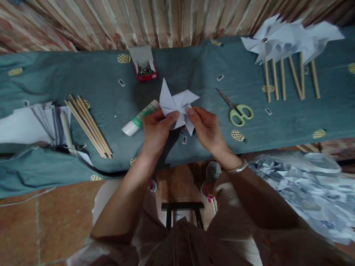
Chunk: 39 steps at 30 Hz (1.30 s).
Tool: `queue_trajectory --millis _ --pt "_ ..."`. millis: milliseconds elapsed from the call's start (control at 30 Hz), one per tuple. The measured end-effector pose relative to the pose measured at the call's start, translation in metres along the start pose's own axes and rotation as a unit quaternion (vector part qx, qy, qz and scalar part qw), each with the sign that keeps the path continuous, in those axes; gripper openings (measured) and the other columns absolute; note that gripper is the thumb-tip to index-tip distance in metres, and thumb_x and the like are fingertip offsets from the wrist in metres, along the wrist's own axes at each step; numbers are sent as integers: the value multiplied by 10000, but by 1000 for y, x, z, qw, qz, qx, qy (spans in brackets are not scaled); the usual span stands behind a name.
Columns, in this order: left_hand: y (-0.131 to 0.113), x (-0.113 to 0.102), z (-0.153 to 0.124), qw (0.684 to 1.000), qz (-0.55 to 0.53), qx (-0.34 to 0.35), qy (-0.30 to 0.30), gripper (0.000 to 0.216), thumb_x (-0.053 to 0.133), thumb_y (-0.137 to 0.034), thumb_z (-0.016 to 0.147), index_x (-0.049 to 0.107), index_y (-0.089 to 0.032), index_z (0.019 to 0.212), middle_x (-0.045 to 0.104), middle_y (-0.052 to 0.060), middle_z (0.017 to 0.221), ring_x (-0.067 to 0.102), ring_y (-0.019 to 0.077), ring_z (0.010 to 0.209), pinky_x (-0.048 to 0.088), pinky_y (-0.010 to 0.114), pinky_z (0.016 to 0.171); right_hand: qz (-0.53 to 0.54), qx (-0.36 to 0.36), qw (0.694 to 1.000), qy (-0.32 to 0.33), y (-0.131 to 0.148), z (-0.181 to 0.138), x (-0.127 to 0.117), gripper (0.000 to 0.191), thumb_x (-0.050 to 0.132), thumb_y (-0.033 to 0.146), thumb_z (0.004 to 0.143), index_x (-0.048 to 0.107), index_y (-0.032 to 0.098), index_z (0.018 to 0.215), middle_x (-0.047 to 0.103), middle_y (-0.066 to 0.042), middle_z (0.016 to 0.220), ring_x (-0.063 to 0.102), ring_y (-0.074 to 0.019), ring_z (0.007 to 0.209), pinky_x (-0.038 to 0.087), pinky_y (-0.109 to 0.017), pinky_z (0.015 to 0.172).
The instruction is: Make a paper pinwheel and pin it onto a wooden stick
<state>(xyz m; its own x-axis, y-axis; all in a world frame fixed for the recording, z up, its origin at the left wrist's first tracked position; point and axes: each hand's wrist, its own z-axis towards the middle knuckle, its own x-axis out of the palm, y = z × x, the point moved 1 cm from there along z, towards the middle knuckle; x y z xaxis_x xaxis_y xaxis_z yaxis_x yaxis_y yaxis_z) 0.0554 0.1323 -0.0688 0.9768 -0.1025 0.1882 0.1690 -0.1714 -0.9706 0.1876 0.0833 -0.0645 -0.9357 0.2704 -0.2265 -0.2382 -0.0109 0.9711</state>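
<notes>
A white paper pinwheel (pixel 176 103) is held just above the table's blue-green cloth (pixel 75 74), at the centre. My left hand (pixel 155 130) pinches its left side between thumb and fingers. My right hand (pixel 205 128) grips its lower right blade, fingers closed; a metal bangle sits on that wrist. A white glue stick with a green label (pixel 139 119) lies on the cloth just left of my left hand.
Green-handled scissors (pixel 237 109) lie to the right. A small red box of pins (pixel 145 67) stands behind. Wooden sticks (pixel 89 125) and white paper sheets (pixel 27 126) lie left. Finished pinwheels on sticks (pixel 285 50) lie far right. A bag of paper scraps (pixel 312 190) sits below.
</notes>
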Motion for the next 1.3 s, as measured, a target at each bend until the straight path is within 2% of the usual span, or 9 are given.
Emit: queue_trajectory --millis 233,400,567,633,733,867,1133,1300 --pt "-2 0 -3 1000 8 -7 -3 62 818 -227 673 774 -202 710 749 3 740 663 158 696 524 267 653 13 4 1000 1 2 -3 0 354 498 462 979 541 231 714 491 37 621 449 -137 594 369 -294 587" --pt "-2 -1 -4 1000 7 -4 2 72 818 -253 674 773 -203 699 750 3 728 656 155 677 529 267 636 4 -1 1000 -5 2 -5 0 392 504 522 970 557 231 712 505 34 626 470 -140 603 390 -294 595" --pt "-7 -8 -2 999 21 20 -28 67 807 -253 684 759 -206 681 743 -5 712 671 157 690 530 260 632 20 -28 999 -28 -7 -6 -5 424 456 549 990 659 220 815 570 27 646 536 -132 591 439 -281 588" --pt "-10 -12 0 998 28 33 -48 74 811 -267 685 756 -219 674 743 -7 714 672 160 694 529 261 624 0 -32 999 -15 -10 -9 -7 339 512 483 983 701 217 891 644 18 709 587 -132 633 473 -279 626" --pt "-13 -17 1 996 35 45 -65 89 824 -291 680 755 -234 679 741 -3 717 676 170 704 525 266 606 -76 -64 995 8 -11 -14 -9 159 609 317 935 735 222 915 733 -4 851 668 -165 800 516 -314 776" --pt "-16 -21 -1 995 42 52 -68 128 829 -317 678 739 -227 662 714 -7 673 675 175 705 506 263 587 -155 -124 979 47 -9 -19 -6 146 612 178 901 741 229 855 763 -28 1011 688 -209 983 508 -376 940" --pt "-21 -26 -7 995 38 59 -73 119 816 -301 678 742 -209 671 708 -1 682 666 173 707 505 266 608 -233 -164 953 103 -14 -24 -4 189 568 158 932 739 228 972 746 -59 1122 669 -221 1033 503 -407 983" --pt "-20 -30 -9 994 41 58 -79 143 819 -314 654 748 -192 675 710 0 673 656 169 678 494 259 594 -239 -190 945 117 -15 -28 -6 177 554 170 945 725 210 966 744 -68 1070 672 -224 989 526 -402 946"
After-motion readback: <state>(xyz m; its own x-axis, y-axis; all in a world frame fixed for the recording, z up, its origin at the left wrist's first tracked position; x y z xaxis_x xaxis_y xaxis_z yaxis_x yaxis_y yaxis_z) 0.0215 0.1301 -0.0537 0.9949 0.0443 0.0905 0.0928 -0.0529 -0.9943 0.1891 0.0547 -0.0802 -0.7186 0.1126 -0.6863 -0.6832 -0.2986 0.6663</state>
